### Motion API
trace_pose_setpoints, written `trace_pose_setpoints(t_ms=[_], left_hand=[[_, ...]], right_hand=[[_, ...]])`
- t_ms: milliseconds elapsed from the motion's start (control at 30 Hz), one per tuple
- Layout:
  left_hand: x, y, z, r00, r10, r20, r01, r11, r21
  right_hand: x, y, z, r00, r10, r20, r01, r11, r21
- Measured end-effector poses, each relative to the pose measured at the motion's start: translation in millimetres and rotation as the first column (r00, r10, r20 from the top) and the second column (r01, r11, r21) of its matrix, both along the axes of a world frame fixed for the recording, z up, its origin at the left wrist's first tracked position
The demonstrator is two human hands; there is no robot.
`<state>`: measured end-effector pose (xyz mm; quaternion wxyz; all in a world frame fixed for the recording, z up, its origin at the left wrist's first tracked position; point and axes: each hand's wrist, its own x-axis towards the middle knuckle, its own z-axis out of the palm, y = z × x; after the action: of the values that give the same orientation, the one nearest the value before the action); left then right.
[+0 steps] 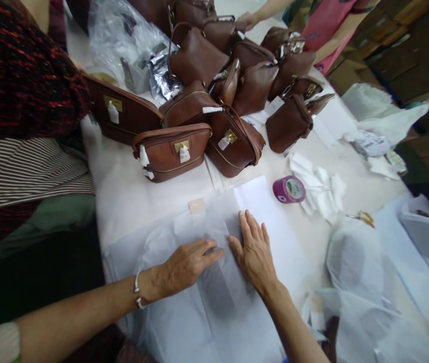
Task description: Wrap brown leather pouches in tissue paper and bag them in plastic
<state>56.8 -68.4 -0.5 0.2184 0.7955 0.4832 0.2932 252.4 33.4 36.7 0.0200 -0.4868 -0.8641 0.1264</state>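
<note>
My right hand (255, 254) lies flat, fingers stretched out, on a thin translucent white sheet (184, 327). Beside it my left hand (186, 267), wearing a silver bangle (137, 290), rests over the same sheet with its thumb and forefinger apart. A greyish patch shows through the layers between and below the hands; what it is I cannot make out. Under the sheet spreads more white paper (290, 252). A small beige tag (196, 205) sits at the sheet's far edge. Past it stands a brown handbag (172, 166) with a gold lock plate and white-wrapped pulls.
Several more brown handbags (199, 55) crowd the table's far side. To the right are a purple tape roll (289, 189), white paper strips (318, 186), scissors (365, 218) and white bags (361, 257). Clear plastic (119, 35) lies far left. Other people stand around the table.
</note>
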Motion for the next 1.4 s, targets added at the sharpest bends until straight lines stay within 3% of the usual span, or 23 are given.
trace_pose_setpoints(t_ms=[133,300,367,467,567,667,833,900,967,1033,1067,1133,1167,1200,1233,1300,1400], left_hand=[[1,-1,-3.5,1.0,0.022,-0.007,-0.022,0.997,0.077],[1,0,-1.6,0.998,-0.034,-0.046,0.035,0.999,0.022],[0,-4,3.3,0.996,-0.049,-0.072,0.052,0.998,0.039],[-8,-23,11.1,0.987,-0.075,-0.144,0.091,0.99,0.108],[-26,-53,9.1,0.955,-0.193,-0.226,0.219,0.971,0.095],[-48,-84,-4.7,0.909,-0.306,-0.281,0.308,0.951,-0.04],[-79,-106,-15.0,0.863,-0.256,-0.435,0.185,0.962,-0.2],[-86,-100,-9.4,0.858,-0.217,-0.465,0.12,0.966,-0.231],[-92,-88,-3.4,0.851,-0.17,-0.498,0.047,0.967,-0.25],[-100,-73,-1.2,0.831,-0.084,-0.55,-0.037,0.978,-0.204],[-105,-66,-2.1,0.819,-0.021,-0.573,-0.079,0.986,-0.149],[-115,-53,-6.3,0.809,0.101,-0.578,-0.143,0.989,-0.027],[-119,-48,-8.4,0.815,0.142,-0.562,-0.165,0.986,0.011],[-122,-45,-9.5,0.823,0.159,-0.545,-0.178,0.984,0.019],[-125,-42,-9.2,0.831,0.156,-0.535,-0.187,0.982,-0.004],[-127,-39,-4.1,0.831,0.119,-0.543,-0.221,0.967,-0.126],[-124,-36,8.9,0.833,0.057,-0.55,-0.293,0.889,-0.351]], right_hand=[[-11,-9,11.7,0.99,-0.124,-0.066,0.127,0.991,0.051],[-22,-19,-16.0,0.997,-0.058,0.049,0.05,0.988,0.146],[-21,-18,-17.3,0.997,-0.063,0.042,0.056,0.988,0.142],[-19,-29,3.6,0.993,-0.111,-0.04,0.116,0.98,0.161],[-20,-61,27.3,0.981,-0.147,-0.124,0.174,0.954,0.244],[-20,-98,21.9,0.984,-0.136,-0.117,0.165,0.943,0.289],[-15,-113,-23.7,0.994,-0.084,-0.075,0.1,0.964,0.246],[-11,-110,-26.8,0.989,-0.096,-0.11,0.12,0.962,0.244],[-5,-117,-18.3,0.956,-0.173,-0.238,0.231,0.942,0.243],[3,-141,-6.8,0.809,-0.364,-0.462,0.483,0.859,0.169],[6,-160,-3.0,0.657,-0.496,-0.568,0.631,0.774,0.054],[9,-209,-3.2,0.234,-0.732,-0.64,0.801,0.519,-0.3],[8,-236,-7.4,0.037,-0.808,-0.588,0.79,0.384,-0.478],[6,-262,-13.7,-0.105,-0.846,-0.522,0.749,0.278,-0.602],[3,-287,-21.2,-0.176,-0.866,-0.468,0.715,0.215,-0.666],[-2,-325,-36.5,-0.224,-0.896,-0.384,0.71,0.12,-0.694],[-6,-350,-52.6,-0.293,-0.918,-0.268,0.753,-0.048,-0.657]])
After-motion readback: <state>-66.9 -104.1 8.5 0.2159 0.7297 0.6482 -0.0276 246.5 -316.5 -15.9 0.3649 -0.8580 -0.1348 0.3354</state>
